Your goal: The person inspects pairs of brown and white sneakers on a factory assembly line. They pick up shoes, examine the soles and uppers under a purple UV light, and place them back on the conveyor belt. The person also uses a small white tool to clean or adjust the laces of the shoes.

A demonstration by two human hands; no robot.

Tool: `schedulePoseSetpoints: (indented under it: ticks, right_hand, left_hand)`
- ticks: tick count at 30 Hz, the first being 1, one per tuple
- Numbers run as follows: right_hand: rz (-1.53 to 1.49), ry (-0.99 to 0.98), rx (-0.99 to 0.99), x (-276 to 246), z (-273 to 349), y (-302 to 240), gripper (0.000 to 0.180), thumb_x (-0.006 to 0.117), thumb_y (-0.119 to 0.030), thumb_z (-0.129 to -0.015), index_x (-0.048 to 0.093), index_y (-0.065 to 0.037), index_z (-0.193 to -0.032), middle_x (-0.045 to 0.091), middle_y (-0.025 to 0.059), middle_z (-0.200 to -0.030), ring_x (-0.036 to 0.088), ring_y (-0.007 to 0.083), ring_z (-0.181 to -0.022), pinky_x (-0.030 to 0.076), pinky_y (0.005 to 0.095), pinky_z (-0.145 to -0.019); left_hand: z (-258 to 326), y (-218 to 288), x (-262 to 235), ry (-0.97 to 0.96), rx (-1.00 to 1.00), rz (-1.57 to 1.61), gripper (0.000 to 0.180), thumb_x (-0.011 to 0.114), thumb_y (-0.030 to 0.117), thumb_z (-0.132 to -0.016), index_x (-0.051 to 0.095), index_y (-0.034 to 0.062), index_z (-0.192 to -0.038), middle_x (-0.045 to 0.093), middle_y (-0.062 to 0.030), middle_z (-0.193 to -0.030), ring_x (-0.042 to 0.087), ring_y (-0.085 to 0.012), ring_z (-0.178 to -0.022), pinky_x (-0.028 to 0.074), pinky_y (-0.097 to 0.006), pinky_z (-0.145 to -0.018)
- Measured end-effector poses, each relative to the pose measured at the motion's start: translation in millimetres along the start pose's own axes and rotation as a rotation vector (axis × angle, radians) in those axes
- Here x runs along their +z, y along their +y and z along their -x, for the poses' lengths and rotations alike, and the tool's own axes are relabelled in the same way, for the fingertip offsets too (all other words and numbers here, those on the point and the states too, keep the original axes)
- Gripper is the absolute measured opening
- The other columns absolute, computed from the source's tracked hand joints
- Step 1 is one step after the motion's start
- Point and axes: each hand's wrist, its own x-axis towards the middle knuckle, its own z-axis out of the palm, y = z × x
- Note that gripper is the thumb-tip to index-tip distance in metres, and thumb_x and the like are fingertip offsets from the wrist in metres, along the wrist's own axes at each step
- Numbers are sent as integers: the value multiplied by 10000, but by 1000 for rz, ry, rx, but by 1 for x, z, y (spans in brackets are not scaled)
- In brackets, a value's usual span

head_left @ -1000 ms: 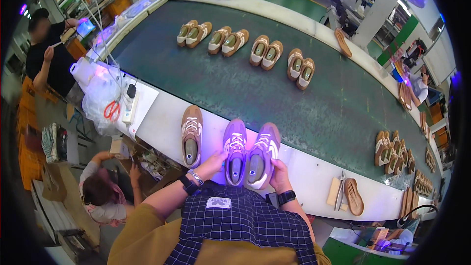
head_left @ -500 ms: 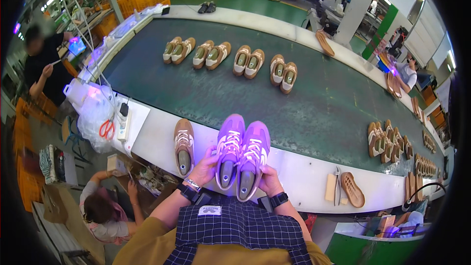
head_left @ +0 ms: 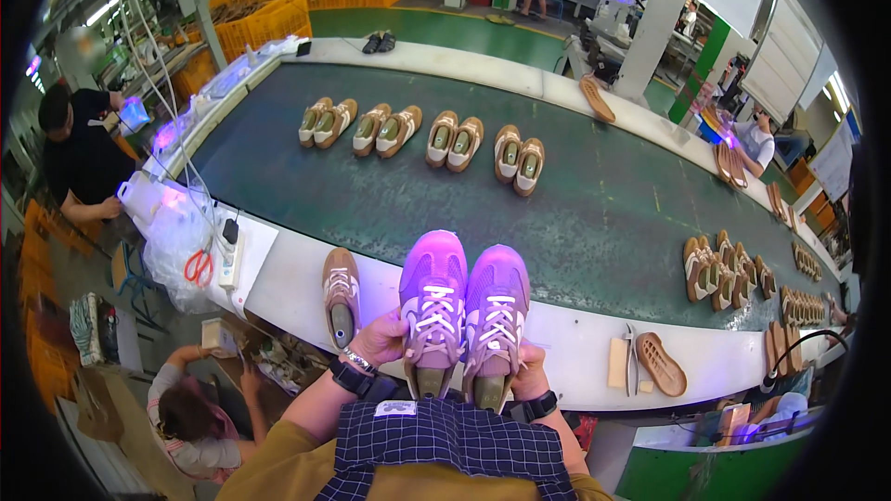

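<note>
A pair of lace-up sneakers is held side by side in front of me, toes away, tinted purple by a purple light. My left hand point(head_left: 380, 339) grips the left sneaker point(head_left: 434, 311) by its outer side near the heel. The right sneaker point(head_left: 497, 320) is in my right hand point(head_left: 529, 371), held the same way; some of its fingers are hidden behind the shoe. Grey-green shoe lasts point(head_left: 430, 380) fill both shoe openings. Left of my left hand, a single brown sneaker point(head_left: 341, 292), also with a last inside, rests on the white ledge.
The green belt point(head_left: 594, 213) carries pairs of brown shoes point(head_left: 455, 141) and a cluster point(head_left: 729, 269) at right. On the white ledge point(head_left: 566, 353) lie pincers point(head_left: 632, 362) and a sole point(head_left: 662, 364). Red scissors point(head_left: 199, 267) lie by a plastic bag at left. Co-workers point(head_left: 190, 417) sit nearby.
Both sneakers have been brought closer to me and tilted, so their toes and uppers show more. My hands still hold them. The whole view has shifted slightly.
</note>
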Motion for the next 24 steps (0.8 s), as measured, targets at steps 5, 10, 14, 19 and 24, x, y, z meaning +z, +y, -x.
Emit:
schedulePoseSetpoints:
  ticks: [5,10,14,19,24]
  right_hand:
    - [91,42,-123,42,0,-28,780,626,-212,-613,360,45,-1299,521,168,-1194,535,288,-1078,409,381,-974]
    - [17,176,-308,30,2,-48,590,592,-222,-754,423,46,-1252,537,147,-1190,560,265,-1049,420,383,-963]
    - [-54,316,-420,35,5,-48,462,569,-180,-824,453,-5,-1236,546,133,-1186,561,264,-1054,467,411,-921]
    - [-27,420,-454,25,2,-32,415,563,-198,-860,459,-30,-1225,545,120,-1175,568,244,-1038,517,388,-854]
    - [-25,483,-451,22,1,-20,411,553,-204,-867,459,-24,-1224,545,117,-1174,562,246,-1046,503,398,-875]
  left_hand:
    - [-11,5,14,48,30,-40,685,647,187,-823,269,43,-1375,428,-128,-1310,430,-251,-1218,324,-414,-1052]
    - [-18,3,24,136,204,192,520,550,155,-876,331,17,-1327,468,-132,-1272,443,-268,-1204,308,-430,-1066]
    - [-25,3,25,250,397,211,477,539,69,-828,400,18,-1282,503,-124,-1252,472,-269,-1182,340,-440,-1045]
    - [-23,-9,16,433,393,186,423,558,78,-828,466,75,-1240,539,-77,-1216,498,-251,-1154,383,-469,-998]
    - [-29,-15,10,470,362,206,404,565,106,-836,479,80,-1230,543,-72,-1208,504,-251,-1142,386,-473,-991]
